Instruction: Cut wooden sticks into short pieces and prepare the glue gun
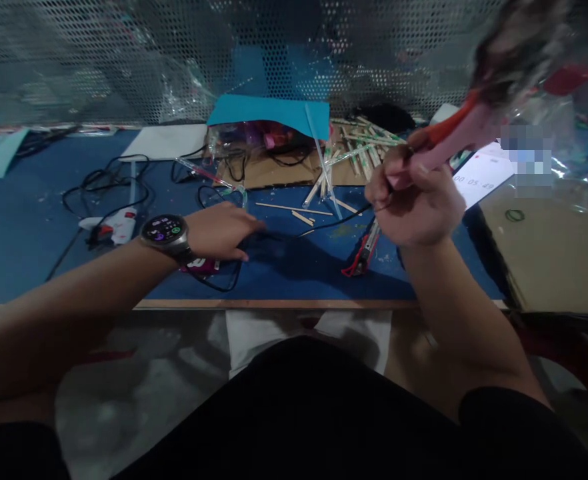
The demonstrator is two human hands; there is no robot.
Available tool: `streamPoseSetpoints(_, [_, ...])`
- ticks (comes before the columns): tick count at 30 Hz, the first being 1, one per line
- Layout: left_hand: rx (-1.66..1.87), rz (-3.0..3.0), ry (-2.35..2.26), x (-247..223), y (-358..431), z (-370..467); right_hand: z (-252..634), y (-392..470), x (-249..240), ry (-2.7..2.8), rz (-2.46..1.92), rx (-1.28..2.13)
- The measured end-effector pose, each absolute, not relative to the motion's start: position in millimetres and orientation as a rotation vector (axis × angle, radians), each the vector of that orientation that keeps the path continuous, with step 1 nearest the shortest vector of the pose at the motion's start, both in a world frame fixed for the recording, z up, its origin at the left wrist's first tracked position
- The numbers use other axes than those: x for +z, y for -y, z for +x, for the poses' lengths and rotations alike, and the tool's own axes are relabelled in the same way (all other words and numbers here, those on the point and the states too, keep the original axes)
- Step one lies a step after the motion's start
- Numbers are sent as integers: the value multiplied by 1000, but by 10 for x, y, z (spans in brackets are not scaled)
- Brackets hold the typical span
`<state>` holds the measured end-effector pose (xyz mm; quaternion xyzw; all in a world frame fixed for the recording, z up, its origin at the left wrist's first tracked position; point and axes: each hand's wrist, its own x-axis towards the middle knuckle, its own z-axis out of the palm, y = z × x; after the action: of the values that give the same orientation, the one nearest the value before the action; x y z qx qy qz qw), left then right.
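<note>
My right hand (419, 200) is raised at the right, fingers wrapped round the pink handle of what looks like a glue gun (444, 143) with an orange part. Its upper end is blurred against a dark shape. A black cord (324, 228) runs from below this hand across to the fingertips of my left hand (219, 230). That left hand, with a watch (165, 230) on its wrist, hovers low over the table, thumb apart from the fingers. Under its wrist lies a magenta item (204, 266), partly hidden. A red utility knife (365, 250) lies between the hands.
A white glue gun (123, 225) lies at the left among black cords. Behind are cardboard (284, 170), a blue sheet (269, 113), several paper-wrapped sticks (369, 143) and clear glue sticks (323, 160). At the right are a lit phone (481, 177) and a cardboard piece (554, 247). Perforated metal stands behind.
</note>
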<state>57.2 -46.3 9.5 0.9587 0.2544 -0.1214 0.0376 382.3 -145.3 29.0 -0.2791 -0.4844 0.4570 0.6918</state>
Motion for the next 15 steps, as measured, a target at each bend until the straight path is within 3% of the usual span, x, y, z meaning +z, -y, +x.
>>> streamPoseSetpoints(2, [-607, 2953, -859, 169, 517, 458, 3896, 1479, 403, 1083, -686, 951])
streamPoseSetpoints(5, [-634, 2978, -971, 336, 652, 327, 4010, 1505, 529, 1048, -699, 820])
streamPoseSetpoints(15, [-12, 3038, -1332, 643, 813, -429, 4388, 1467, 634, 1032, -560, 755])
